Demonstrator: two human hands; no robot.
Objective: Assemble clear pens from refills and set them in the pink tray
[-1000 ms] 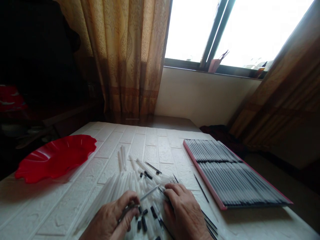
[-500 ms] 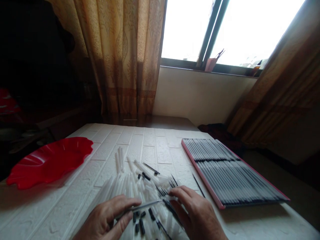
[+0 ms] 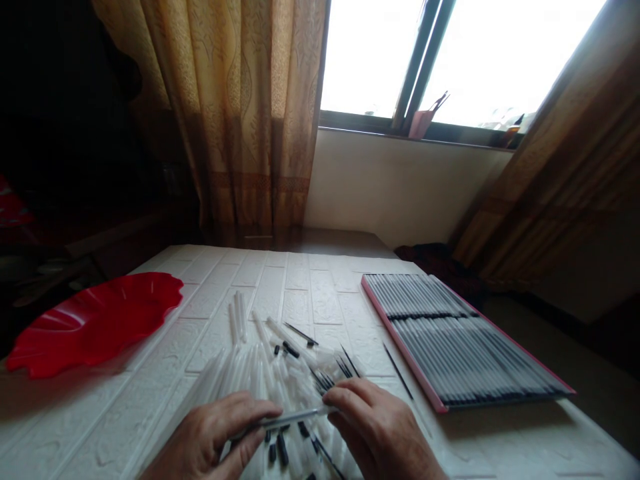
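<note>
My left hand (image 3: pixel 220 423) is closed around one end of a slim, translucent pen barrel (image 3: pixel 294 419), which lies nearly level. At its other end, my right hand (image 3: pixel 383 420) pinches with thumb and fingers, hiding that tip. Below and beyond both hands spreads a loose pile of clear tubes (image 3: pixel 253 370). Several short black caps (image 3: pixel 283 450) lie under the held barrel. Thin dark pointed rods (image 3: pixel 345 367) stick up just beyond my right fingers.
To the right, a pink-edged tray (image 3: pixel 400 347) holds two rows of grey pens (image 3: pixel 480 360). One dark rod (image 3: pixel 399 371) lies beside it. A red wavy-rimmed plate (image 3: pixel 100 323) sits at the left on the white brick-patterned table (image 3: pixel 320 297).
My right fingers have moved in slightly to the left and closed on the barrel's end. The dark rod formerly under them no longer shows there. My left hand keeps its grip.
</note>
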